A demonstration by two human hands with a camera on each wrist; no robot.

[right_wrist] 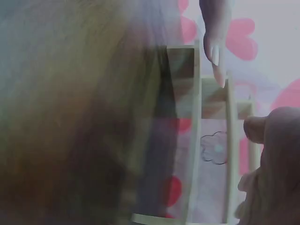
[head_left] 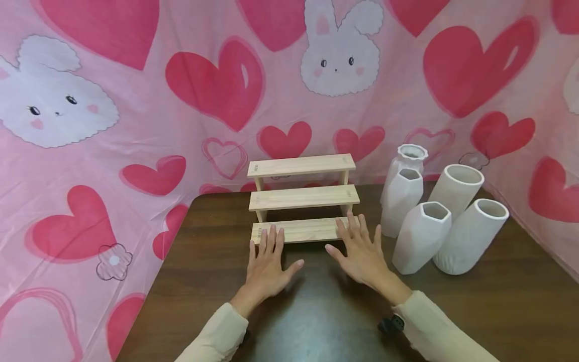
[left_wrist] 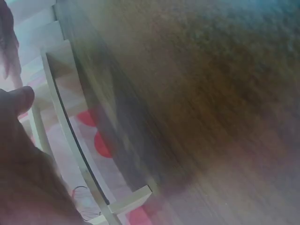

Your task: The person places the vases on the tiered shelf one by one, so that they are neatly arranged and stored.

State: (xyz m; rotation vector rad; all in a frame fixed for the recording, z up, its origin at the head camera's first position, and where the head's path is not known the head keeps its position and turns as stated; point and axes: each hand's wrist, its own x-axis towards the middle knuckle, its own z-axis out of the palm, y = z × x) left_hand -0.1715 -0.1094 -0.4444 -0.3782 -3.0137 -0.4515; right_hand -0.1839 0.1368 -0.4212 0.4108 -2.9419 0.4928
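Note:
A three-tier wooden display stand (head_left: 304, 198) of pale boards stands at the back middle of the table. My left hand (head_left: 269, 269) is spread flat, its fingertips over the left end of the lowest board (head_left: 298, 231). Over that board's right end reach the straight fingers of my right hand (head_left: 365, 256). Contact with the wood is hard to judge. Neither hand grips anything. Both wrist views show the stand's front edge, with the left hand (left_wrist: 28, 178) and right hand (right_wrist: 279, 168) beside it.
Several white vases cluster right of the stand: a faceted one (head_left: 422, 239), a tall angular one (head_left: 402, 201), a ruffled-rim one (head_left: 412, 152) and round ones (head_left: 472, 236). The dark wooden table (head_left: 316, 322) meets a pink heart-and-rabbit cloth (head_left: 190, 105) behind.

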